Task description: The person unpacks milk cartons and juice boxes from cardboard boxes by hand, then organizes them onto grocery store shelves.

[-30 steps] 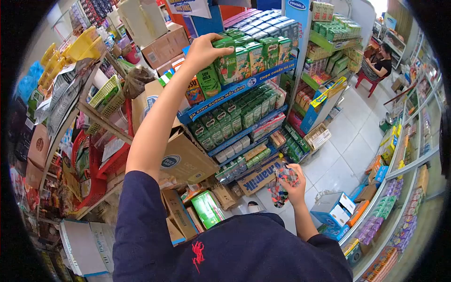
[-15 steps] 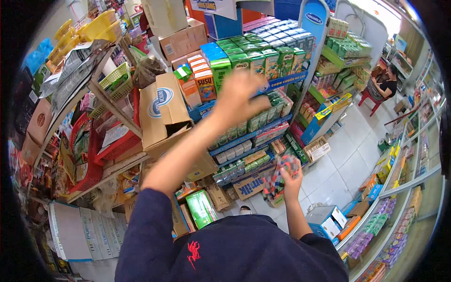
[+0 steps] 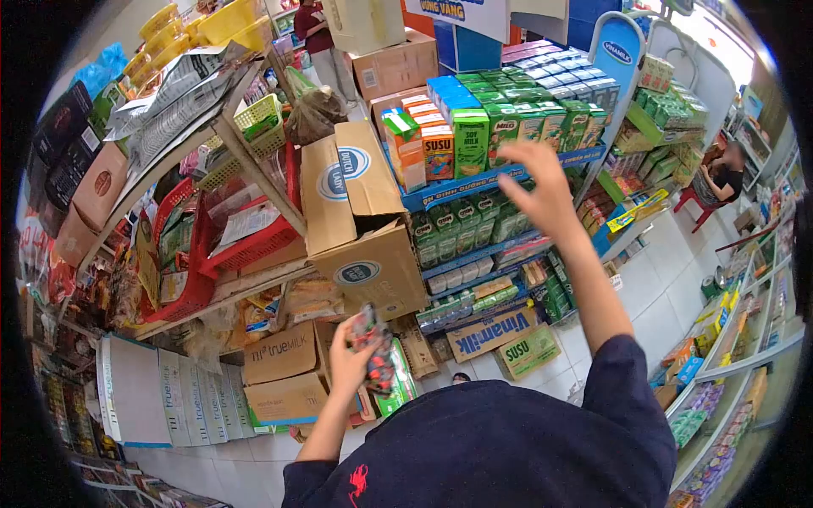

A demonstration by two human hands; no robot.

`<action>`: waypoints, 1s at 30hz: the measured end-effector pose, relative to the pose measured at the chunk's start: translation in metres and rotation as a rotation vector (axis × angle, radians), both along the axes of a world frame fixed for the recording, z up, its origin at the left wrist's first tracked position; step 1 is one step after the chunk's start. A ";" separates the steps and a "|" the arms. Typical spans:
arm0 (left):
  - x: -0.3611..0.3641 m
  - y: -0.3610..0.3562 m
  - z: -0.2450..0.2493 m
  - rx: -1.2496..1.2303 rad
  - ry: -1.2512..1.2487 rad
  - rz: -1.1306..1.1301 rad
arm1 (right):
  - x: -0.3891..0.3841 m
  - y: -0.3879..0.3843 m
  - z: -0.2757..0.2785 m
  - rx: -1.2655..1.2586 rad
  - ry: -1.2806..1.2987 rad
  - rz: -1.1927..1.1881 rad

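Fingers wrapped around a crumpled red, black and grey patterned cloth [image 3: 378, 354], my left hand [image 3: 345, 366] is low at the centre-left, beneath an open cardboard box [image 3: 385, 271]. My right hand [image 3: 542, 188] reaches forward with its fingers apart and nothing in them. It overlaps the blue shelf edge [image 3: 453, 195], just below the row of green Milo cartons [image 3: 506, 125]. To the left of these cartons stand a green soy milk carton [image 3: 470, 144] and an orange Susu carton [image 3: 438, 152]. Another row of dark green cartons [image 3: 457, 227] fills the shelf underneath.
Red baskets [image 3: 254, 258] sit on a rack at left. A Vinamilk box [image 3: 491, 333] and a green Susu box [image 3: 530, 351] lie on the floor by the shelves. At right, a person [image 3: 724, 179] is seated; another person [image 3: 320, 38] stands behind the shelves.
The patterned cloth has passed from my right hand to my left. My left hand has drawn back from the cartons, and my right has risen towards them. The view has swung left.
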State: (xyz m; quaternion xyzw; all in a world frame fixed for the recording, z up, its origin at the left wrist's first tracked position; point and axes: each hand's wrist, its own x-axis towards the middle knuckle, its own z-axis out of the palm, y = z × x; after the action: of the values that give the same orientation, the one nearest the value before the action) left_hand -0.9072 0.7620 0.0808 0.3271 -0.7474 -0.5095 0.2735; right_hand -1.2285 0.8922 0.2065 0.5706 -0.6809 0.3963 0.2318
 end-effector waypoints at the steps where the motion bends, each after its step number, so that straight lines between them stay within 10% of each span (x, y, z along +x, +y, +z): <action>1: 0.014 -0.002 -0.006 0.040 0.034 0.077 | -0.014 -0.010 0.009 -0.008 0.076 -0.027; 9: 0.068 0.022 -0.053 0.510 0.402 0.480 | -0.047 -0.057 0.018 0.241 0.325 -0.190; 22: 0.018 0.007 -0.046 0.435 0.267 0.251 | 0.027 0.021 0.051 -0.265 -0.219 0.196; 30: 0.011 -0.002 -0.034 0.398 0.171 -0.058 | 0.158 0.012 -0.063 0.192 -0.479 0.315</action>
State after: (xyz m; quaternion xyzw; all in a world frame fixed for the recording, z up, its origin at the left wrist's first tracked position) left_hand -0.8965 0.7598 0.0473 0.3088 -0.6151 -0.6806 0.2510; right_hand -1.0703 0.9047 0.1438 0.5789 -0.6536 0.4844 -0.0547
